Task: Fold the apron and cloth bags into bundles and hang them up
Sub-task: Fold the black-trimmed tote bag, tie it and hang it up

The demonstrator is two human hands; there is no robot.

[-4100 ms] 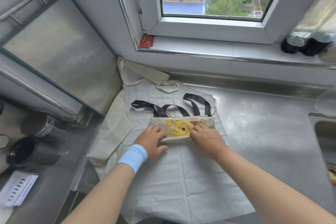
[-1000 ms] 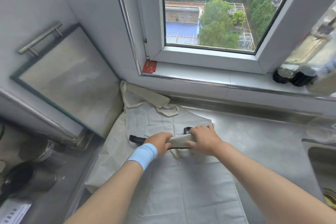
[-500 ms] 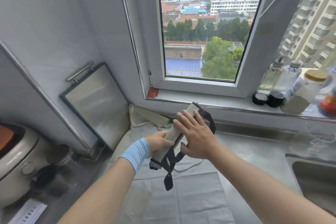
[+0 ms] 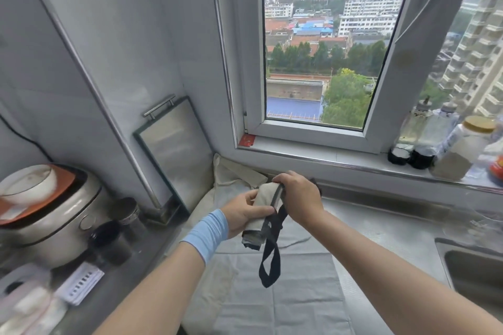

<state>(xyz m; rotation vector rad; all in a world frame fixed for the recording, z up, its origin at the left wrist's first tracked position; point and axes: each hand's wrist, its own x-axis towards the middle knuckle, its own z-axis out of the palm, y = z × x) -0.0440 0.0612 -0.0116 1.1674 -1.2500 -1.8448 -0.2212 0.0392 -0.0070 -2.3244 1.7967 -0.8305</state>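
the rolled cloth bag (image 4: 262,212) is held in the air over the back left part of the counter (image 4: 386,215), above the white apron (image 4: 294,302) spread flat there. the left hand (image 4: 242,216) wraps fingers and thumb round the lower half of the roll. the right hand (image 4: 299,197) curls over its top end, gripping it. to the right, bare counter runs as far as the sink (image 4: 479,277) at the right edge. the left edge is crowded by a rice cooker (image 4: 54,215) and dark cups (image 4: 119,226). a metal tray (image 4: 177,149) leans in the back left corner, with a beige bag (image 4: 234,171) crumpled just beside it against the back edge. bottles (image 4: 424,139) stand on the sill behind the back edge.

four seconds ago the bag lay flat on the apron with its yellow print showing and both hands pressing on it. a second ago it was a roll on the cloth. half a second ago it was lifted and leaned well toward the window. now it stands steeper and sits deeper in both grips.

its long axis is near upright, with the top tipped a little toward the window. the black strap (image 4: 269,264) hangs down from it in a loop, clear of the apron.
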